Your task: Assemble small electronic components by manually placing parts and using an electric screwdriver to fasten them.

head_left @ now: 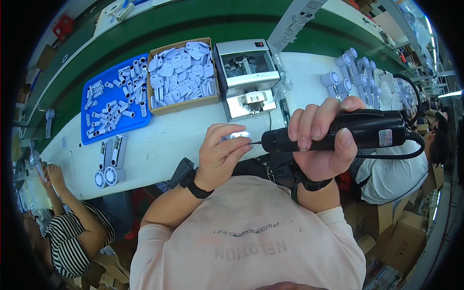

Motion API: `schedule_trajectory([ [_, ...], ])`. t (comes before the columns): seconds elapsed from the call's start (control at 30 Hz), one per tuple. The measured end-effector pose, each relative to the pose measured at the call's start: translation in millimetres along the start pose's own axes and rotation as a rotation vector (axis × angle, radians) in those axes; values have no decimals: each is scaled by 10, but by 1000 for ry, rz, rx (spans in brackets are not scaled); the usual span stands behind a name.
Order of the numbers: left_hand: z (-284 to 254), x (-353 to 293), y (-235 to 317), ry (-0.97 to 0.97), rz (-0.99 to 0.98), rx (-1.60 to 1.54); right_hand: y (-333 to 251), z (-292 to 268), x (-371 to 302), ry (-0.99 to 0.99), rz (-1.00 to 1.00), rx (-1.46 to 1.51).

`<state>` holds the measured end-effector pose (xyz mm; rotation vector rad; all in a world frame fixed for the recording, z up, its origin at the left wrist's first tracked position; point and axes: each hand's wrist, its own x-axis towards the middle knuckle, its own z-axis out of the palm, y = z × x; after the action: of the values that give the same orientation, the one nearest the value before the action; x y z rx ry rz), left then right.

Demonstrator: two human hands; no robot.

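Right grip wraps the driver, whose long axis points left, its bit meeting the left grip, pinched on a white part.

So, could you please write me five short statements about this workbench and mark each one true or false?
1. The right hand grips a black electric screwdriver. True.
2. The left hand lies flat and empty on the table. False: it holds a small white piece near the screwdriver's tip.
3. The blue tray is left of the cardboard box. True.
4. The cardboard box is full of black cables. False: it holds a pile of white plastic parts.
5. A silver machine stands right of the cardboard box. True.
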<state>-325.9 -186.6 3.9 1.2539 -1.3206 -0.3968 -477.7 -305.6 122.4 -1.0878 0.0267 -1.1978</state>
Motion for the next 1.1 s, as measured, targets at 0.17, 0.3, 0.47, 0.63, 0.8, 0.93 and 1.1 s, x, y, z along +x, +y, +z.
schedule_trajectory([
  [0.17, 4, 9, 2, 14, 21, 19, 12, 3, 4, -10, 10, 2],
  [0.3, 20, -9, -23, 34, 27, 0, 26, 31, -7, 2, 9, 12],
  [0.47, 46, -26, -2, 46, -50, -58, 8, 37, 1, -29, 12, -13],
  [0.63, 16, -5, -49, 59, -34, -12, -54, 163, 107, -47, -8, -55],
  [0.8, 16, 12, -27, 51, -50, -12, 21, 239, 157, -99, 29, -158],
  [0.93, -6, 4, -25, 46, -38, -6, 73, 264, 155, -99, 46, -181],
  [1.1, 8, 4, -29, 36, -49, -30, 118, 251, 159, -93, 47, -209],
])
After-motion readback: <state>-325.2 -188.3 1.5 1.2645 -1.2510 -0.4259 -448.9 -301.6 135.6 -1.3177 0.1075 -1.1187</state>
